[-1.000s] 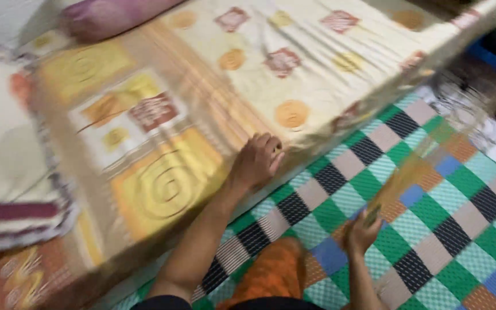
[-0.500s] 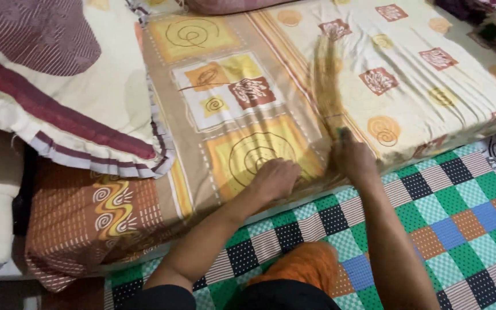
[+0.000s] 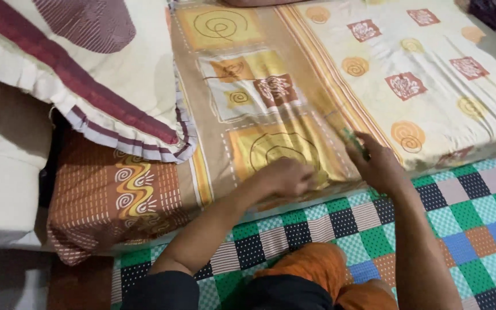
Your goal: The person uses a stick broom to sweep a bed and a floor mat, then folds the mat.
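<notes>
One wide bedsheet (image 3: 328, 74), cream with orange spirals, red squares and yellow panels, covers the mattress and fills most of the view. Over its left end lies a cream pillow (image 3: 87, 69) with maroon bands and a frilled edge. Below the bed edge spreads a checked floor mat (image 3: 466, 212) in green, black, tan and blue. The left hand (image 3: 285, 178) rests palm down on the yellow spiral panel at the sheet's near edge, fingers loosely curled against the cloth. Just beside it, the right hand (image 3: 377, 163) grips the green handle of a blurred straw-coloured broom (image 3: 340, 123), which lies across the sheet.
</notes>
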